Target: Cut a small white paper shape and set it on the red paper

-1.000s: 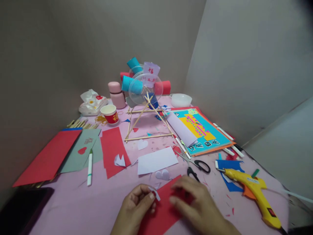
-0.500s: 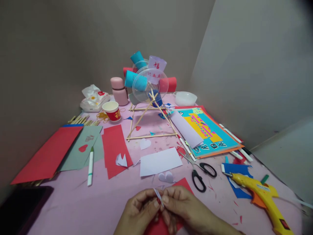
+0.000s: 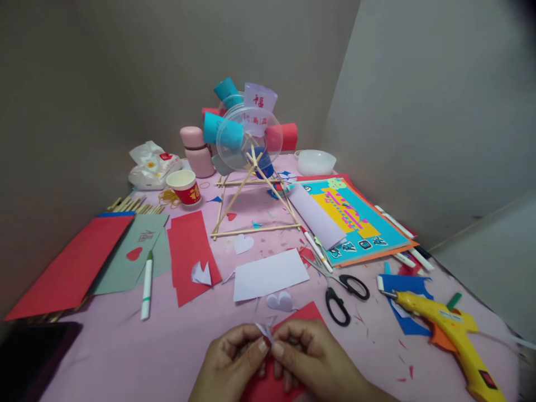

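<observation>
My left hand (image 3: 232, 360) and my right hand (image 3: 314, 354) meet at the bottom centre, both closed. Between their thumbs and fingers they pinch a small folded piece of pale lilac paper (image 3: 264, 330). Its lower part is hidden by my fingertips. Beneath my hands lies a red paper sheet (image 3: 304, 319). Just beyond them are lilac paper hearts (image 3: 280, 302) and a pale lilac paper rectangle (image 3: 270, 276). To the right, the black-handled scissors (image 3: 338, 304) rest with their blades slightly apart.
A stick-framed wheel (image 3: 251, 139) with coloured paper cups stands at the back. A yellow glue gun (image 3: 450, 329) lies at right, a green marker (image 3: 147, 287) at left. Behind them are a paper cup (image 3: 184, 188), pink flask (image 3: 197, 153) and white bowl (image 3: 317, 163). A dark phone-like slab (image 3: 37, 357) lies front left.
The lilac paper between my fingers has turned and now leans to the left, with more of it showing. My hands stay together. The camera view has shifted slightly.
</observation>
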A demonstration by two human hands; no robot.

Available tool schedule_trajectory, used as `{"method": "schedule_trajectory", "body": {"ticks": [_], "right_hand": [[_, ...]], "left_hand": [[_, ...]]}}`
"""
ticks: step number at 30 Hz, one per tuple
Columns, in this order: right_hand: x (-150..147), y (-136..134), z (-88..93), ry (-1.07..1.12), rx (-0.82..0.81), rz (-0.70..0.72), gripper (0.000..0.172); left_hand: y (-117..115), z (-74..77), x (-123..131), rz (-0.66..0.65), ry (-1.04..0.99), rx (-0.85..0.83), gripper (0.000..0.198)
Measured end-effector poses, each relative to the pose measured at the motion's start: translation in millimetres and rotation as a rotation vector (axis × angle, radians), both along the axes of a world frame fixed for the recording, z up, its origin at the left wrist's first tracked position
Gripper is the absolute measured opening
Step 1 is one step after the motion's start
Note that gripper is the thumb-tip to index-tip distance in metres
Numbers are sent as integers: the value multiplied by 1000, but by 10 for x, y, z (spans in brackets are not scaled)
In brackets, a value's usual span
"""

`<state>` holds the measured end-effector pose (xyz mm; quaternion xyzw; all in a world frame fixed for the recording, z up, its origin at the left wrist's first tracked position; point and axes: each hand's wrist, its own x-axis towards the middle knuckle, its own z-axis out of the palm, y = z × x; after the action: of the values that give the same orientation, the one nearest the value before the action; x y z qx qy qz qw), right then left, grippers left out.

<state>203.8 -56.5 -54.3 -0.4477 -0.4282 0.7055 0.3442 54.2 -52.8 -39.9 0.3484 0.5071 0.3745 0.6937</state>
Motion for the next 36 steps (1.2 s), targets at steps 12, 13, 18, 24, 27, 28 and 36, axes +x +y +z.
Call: {"method": "schedule_trajectory", "body": {"ticks": [12,13,18,24,27,28,36], "right_hand": [[-37,30,48,-48,-88,-22,46],[-38,29,50,-50,-89,-27,45],[-40,47,91,5,-98,-17,46],[-55,47,121,-98,-78,-78,29],[-46,21,109,-209,53,-125,18],[-37,7,99,-251,127,-139,16],[30,-70,-25,-592,822,-120,20]], "left_hand": [[-8,-53,-6,-18,4,66,15],[-9,-43,-1,-22,2,73,15],[-21,-29,5,-24,-25,63,16],[-7,-45,3,-27,-57,73,15],[-4,-55,-1,-28,-33,118,16],[-7,-60,-3,-26,-12,133,16],[-53,-36,-6,-13,134,147,13]]}}
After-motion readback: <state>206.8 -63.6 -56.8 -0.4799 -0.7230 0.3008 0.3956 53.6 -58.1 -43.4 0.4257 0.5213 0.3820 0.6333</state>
